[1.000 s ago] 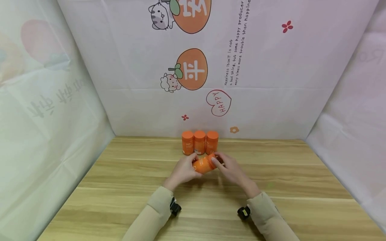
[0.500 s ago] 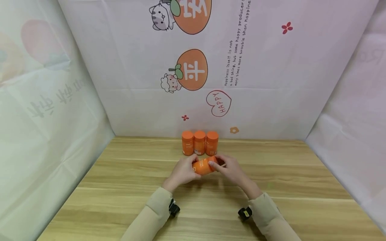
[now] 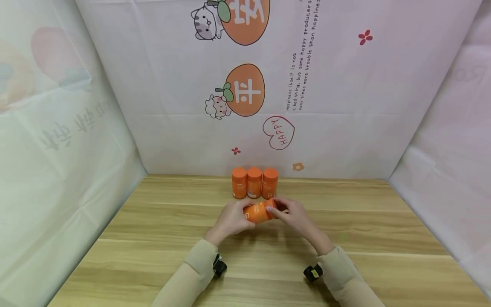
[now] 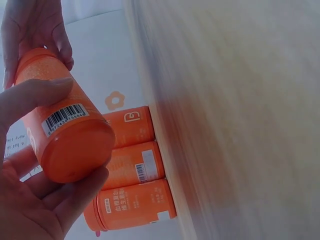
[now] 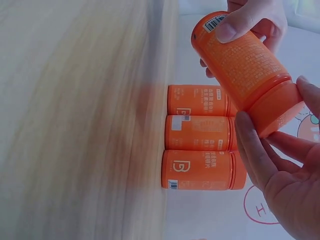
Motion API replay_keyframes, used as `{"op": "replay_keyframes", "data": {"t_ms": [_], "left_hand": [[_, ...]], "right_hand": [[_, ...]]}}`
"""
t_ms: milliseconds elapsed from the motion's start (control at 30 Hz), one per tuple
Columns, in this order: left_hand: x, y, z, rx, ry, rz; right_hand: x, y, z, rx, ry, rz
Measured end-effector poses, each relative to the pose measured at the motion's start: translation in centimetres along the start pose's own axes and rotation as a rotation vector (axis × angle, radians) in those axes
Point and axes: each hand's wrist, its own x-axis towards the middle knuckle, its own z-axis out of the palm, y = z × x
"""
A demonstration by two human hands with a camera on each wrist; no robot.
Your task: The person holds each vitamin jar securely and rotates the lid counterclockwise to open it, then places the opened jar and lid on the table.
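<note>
An orange pill bottle (image 3: 256,213) with a barcode label is held tilted above the table, its capped end toward the right. My left hand (image 3: 232,218) grips the bottle's body near its base, thumb on one side and fingers on the other, as the left wrist view shows. Around the orange cap (image 5: 277,107) curl the thumb and fingers of my right hand (image 3: 295,217). Right behind the hands stand three like orange bottles side by side: a left one (image 3: 239,183), a middle one (image 3: 254,183) and a right one (image 3: 270,183), all upright with caps on.
The wood-grain table (image 3: 153,238) reaches back to a white printed sheet (image 3: 330,140) that hangs as a wall. More white sheets close off the left side (image 3: 96,170) and the right side (image 3: 441,162). Black wrist cameras sit at both sleeves.
The held bottle's capped end has dipped slightly, and my right hand's fingers have shifted a little on the cap. The three standing bottles have stayed in place.
</note>
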Motion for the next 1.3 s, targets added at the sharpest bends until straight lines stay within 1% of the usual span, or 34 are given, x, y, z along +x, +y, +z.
{"op": "replay_keyframes", "data": {"t_ms": [133, 267, 367, 600, 733, 833, 967, 1133, 1300], "left_hand": [[0.0, -0.1, -0.1, 0.008, -0.006, 0.029], [0.0, -0.3, -0.3, -0.056, -0.041, 0.044], [-0.1, -0.4, -0.5, -0.102, -0.069, 0.043], [0.0, -0.5, -0.5, -0.105, -0.095, 0.049], [0.0, -0.5, -0.3, -0.097, -0.104, 0.042], [-0.1, -0.4, -0.3, -0.086, -0.108, 0.036], [-0.1, -0.4, -0.4, -0.079, -0.12, 0.038], [-0.1, -0.3, -0.4, -0.11, -0.144, 0.036], [0.0, -0.3, -0.3, -0.131, -0.157, 0.022]], "right_hand": [[-0.1, -0.3, -0.3, 0.004, -0.02, -0.031], [-0.4, -0.5, -0.7, 0.04, -0.068, -0.062], [-0.5, -0.6, -1.0, 0.079, -0.103, -0.068], [-0.6, -0.6, -1.1, 0.066, -0.126, -0.086], [-0.9, -2.0, -1.7, 0.069, -0.148, -0.081], [-0.9, -1.7, -1.7, 0.08, -0.164, -0.09], [-0.6, 0.3, -1.3, 0.113, -0.179, -0.103], [-0.7, 0.8, -1.5, 0.172, -0.217, -0.112], [-0.9, 1.1, -1.8, 0.212, -0.235, -0.134]]}}
